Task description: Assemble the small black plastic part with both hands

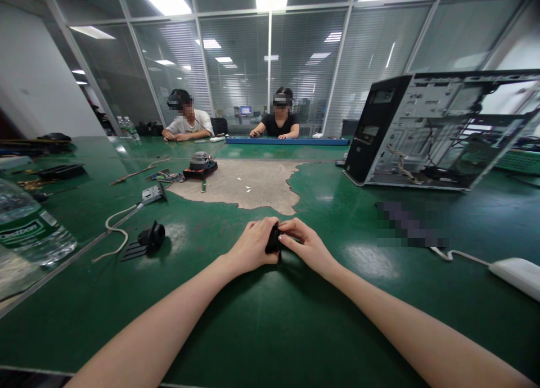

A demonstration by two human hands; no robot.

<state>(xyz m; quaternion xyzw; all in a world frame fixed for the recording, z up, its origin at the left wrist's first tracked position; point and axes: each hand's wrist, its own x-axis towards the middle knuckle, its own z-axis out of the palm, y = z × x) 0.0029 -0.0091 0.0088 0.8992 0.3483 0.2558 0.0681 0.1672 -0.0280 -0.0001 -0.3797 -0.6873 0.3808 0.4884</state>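
Note:
Near the middle of the green table [253,320], a small black part [273,239] is held between both hands. My left hand [255,245] wraps round its left side, with the thumb below and the fingers over the top. My right hand [304,243] pinches its right edge with thumb and fingertips. The fingers hide much of the part, so its shape is hard to make out. To the left lies a black round-ended piece with prongs [152,237].
An open computer case [379,132] stands at the right, near a white power strip [517,275]. A water bottle [34,225] is at the left. A heatsink-like part [201,164] rests beyond the hands. Two people [188,121] [280,118] sit across the table.

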